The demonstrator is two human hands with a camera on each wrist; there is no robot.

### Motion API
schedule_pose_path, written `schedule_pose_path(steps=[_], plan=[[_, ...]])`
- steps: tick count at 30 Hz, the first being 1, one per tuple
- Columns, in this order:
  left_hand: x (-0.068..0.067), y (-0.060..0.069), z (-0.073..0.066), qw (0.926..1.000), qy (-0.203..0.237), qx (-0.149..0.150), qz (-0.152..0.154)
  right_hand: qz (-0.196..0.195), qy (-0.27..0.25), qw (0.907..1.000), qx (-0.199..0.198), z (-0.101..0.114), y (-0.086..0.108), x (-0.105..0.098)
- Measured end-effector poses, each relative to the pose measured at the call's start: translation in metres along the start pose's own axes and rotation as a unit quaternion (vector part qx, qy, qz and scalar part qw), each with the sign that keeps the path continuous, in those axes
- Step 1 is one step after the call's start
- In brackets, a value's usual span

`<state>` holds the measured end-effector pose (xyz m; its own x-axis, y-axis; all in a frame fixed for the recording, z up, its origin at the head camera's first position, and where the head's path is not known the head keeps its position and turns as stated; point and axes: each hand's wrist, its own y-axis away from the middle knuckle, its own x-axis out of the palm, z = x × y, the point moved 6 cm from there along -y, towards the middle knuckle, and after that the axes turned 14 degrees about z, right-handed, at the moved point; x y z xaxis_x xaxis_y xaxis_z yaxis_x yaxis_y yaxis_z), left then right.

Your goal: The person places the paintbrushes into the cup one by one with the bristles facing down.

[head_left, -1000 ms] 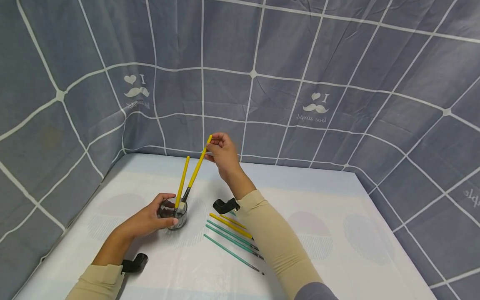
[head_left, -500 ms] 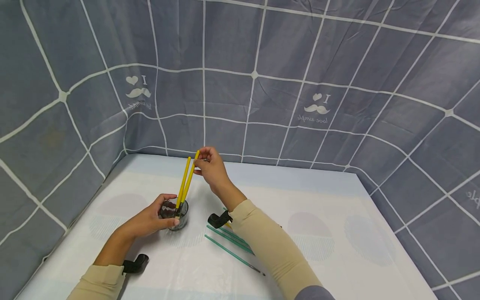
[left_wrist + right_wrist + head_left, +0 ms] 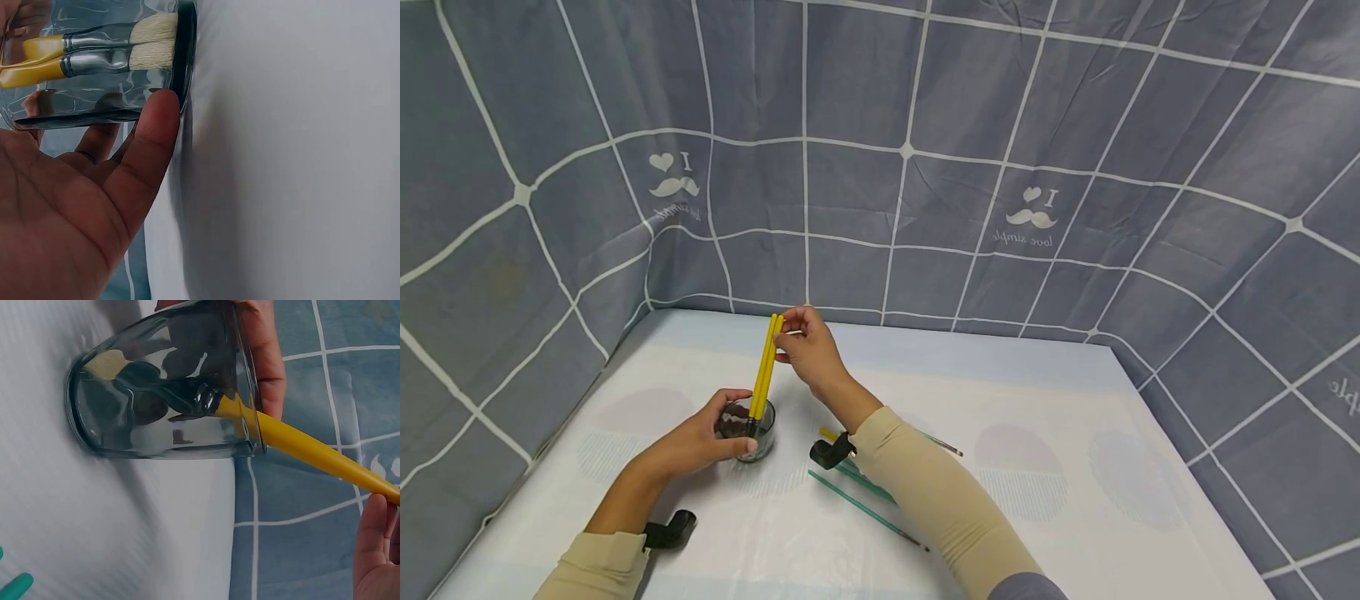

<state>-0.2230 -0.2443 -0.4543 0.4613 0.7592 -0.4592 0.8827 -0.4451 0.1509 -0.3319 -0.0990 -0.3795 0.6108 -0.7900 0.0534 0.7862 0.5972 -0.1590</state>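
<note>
My left hand [image 3: 696,437] holds a clear glass [image 3: 765,442] on the table, thumb and fingers around its sides. Two yellow paintbrushes [image 3: 762,375] stand close together in it, leaning slightly right. Through the glass wall in the left wrist view, their pale bristles [image 3: 153,53] lie side by side near the bottom. My right hand [image 3: 811,346] pinches the handle of the right-hand brush near its top end. In the right wrist view that yellow handle [image 3: 306,450] slants out over the glass rim, my right fingertips [image 3: 375,515] touching it.
Several green paintbrushes [image 3: 868,511] lie on the white-covered table right of the glass, partly hidden under my right forearm [image 3: 932,492]. A yellow handle end [image 3: 827,434] shows beside my black wrist camera [image 3: 832,451]. A grey gridded curtain [image 3: 857,192] hangs behind.
My right hand has moved left and down, bringing its yellow brush from a wide tilt to stand against the other brush in the glass. My left hand has stayed on the glass.
</note>
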Motion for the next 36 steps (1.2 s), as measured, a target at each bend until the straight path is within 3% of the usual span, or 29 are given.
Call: schedule_pose_path(steps=[9, 15, 24, 30, 36], plan=[[-0.001, 0.001, -0.001, 1.0000, 0.006, -0.001, -0.002, 0.022, 0.004, 0.9995, 0.022, -0.006, 0.000, -0.011], [-0.002, 0.002, -0.002, 1.0000, 0.007, 0.001, -0.005, 0.059, 0.044, 0.9955, 0.060, -0.015, 0.003, -0.030], [0.001, 0.002, 0.000, 1.0000, -0.006, -0.003, -0.002, 0.113, 0.114, 0.9735, 0.163, -0.048, 0.020, -0.080], [0.001, 0.003, 0.001, 0.9999, -0.010, -0.003, -0.002, 0.148, 0.151, 0.9572, 0.197, -0.062, 0.035, -0.111], [0.001, 0.003, 0.000, 1.0000, -0.006, 0.004, -0.002, 0.164, 0.195, 0.9423, 0.217, -0.061, 0.046, -0.128]])
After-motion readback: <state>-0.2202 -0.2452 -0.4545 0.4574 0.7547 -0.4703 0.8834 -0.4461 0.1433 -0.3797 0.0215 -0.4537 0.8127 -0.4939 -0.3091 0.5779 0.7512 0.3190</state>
